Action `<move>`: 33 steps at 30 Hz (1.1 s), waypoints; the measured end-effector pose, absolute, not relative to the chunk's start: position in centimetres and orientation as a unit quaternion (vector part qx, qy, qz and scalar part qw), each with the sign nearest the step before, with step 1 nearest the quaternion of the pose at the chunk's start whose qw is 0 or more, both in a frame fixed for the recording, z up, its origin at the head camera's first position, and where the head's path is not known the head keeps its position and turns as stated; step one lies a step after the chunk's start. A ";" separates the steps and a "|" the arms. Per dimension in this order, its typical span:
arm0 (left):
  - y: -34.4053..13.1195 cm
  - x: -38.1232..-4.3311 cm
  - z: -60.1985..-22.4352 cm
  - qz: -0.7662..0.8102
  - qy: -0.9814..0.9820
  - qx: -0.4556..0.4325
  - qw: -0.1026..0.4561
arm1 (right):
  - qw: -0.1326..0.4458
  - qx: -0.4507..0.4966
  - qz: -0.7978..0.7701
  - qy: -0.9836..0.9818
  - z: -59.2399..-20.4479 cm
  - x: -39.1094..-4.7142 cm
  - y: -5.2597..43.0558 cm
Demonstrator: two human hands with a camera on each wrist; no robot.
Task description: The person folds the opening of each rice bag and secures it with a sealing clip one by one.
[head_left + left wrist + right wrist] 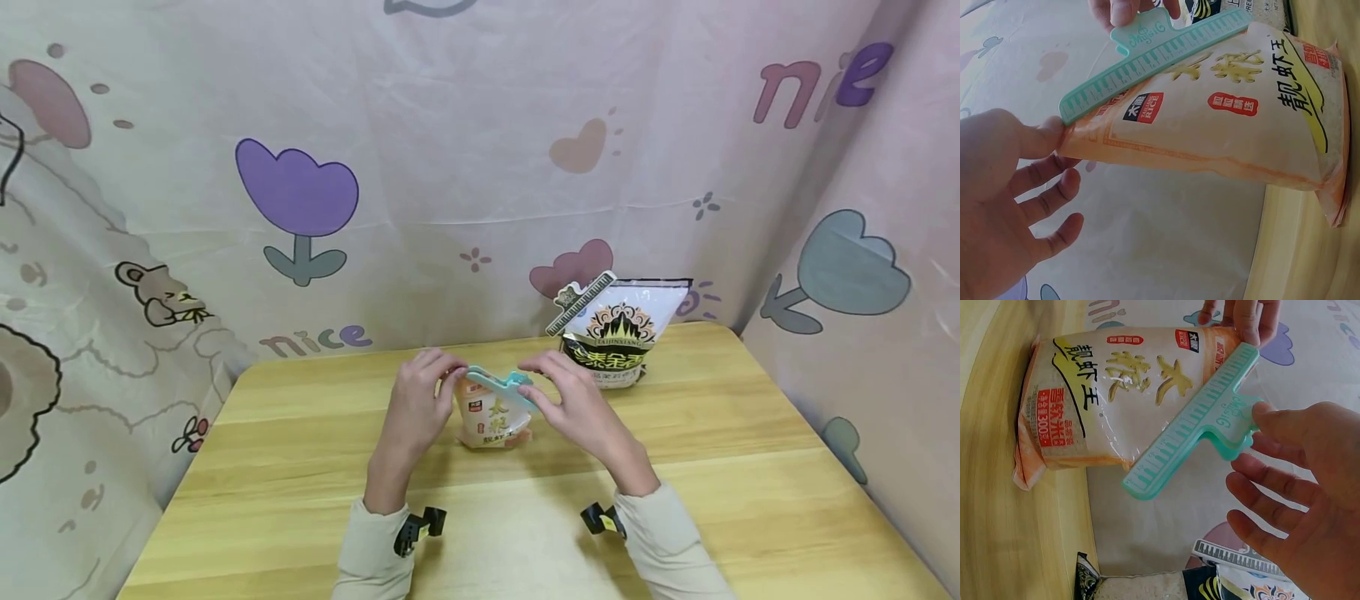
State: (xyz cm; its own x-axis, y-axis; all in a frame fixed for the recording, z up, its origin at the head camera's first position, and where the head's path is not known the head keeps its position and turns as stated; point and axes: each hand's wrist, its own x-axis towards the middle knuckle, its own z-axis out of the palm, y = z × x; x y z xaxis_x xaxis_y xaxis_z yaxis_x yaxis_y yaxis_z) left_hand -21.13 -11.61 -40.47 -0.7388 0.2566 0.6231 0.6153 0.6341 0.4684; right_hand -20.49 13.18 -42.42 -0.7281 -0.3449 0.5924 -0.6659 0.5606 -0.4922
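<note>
A small orange-and-white rice bag (pixel 491 427) stands upright on the table. A mint-green piano-patterned sealing clip (pixel 1179 447) lies slantwise across its top corner. My left hand (pixel 420 404) pinches the bag's top corner between thumb and index finger, right by the clip's end; the left wrist view shows the other fingers (pixel 1054 203) spread loosely. My right hand (pixel 581 408) holds the clip's handle between thumb and index finger, the remaining fingers off it. Whether the clip's jaws press fully on the bag, I cannot tell.
Behind and to the right stands a larger white, black and gold bag (pixel 622 333) with a piano-patterned clip (pixel 581 302) across its upper left corner. The wooden table (pixel 300 467) meets a printed cloth backdrop (pixel 420 183) at the back and sides.
</note>
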 end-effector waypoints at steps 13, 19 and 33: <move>-11.8 -21.0 -40.6 -0.337 -0.868 -0.245 0.270 | 0.288 0.324 0.369 -0.822 -41.7 -20.3 10.0; -12.0 -20.9 -40.4 -0.325 -0.868 -0.252 0.278 | 0.317 0.328 0.298 -0.839 -40.5 -20.8 8.5; -11.8 -20.8 -39.9 -0.312 -0.867 -0.251 0.296 | 0.295 0.339 0.227 -0.864 -38.7 -21.1 7.4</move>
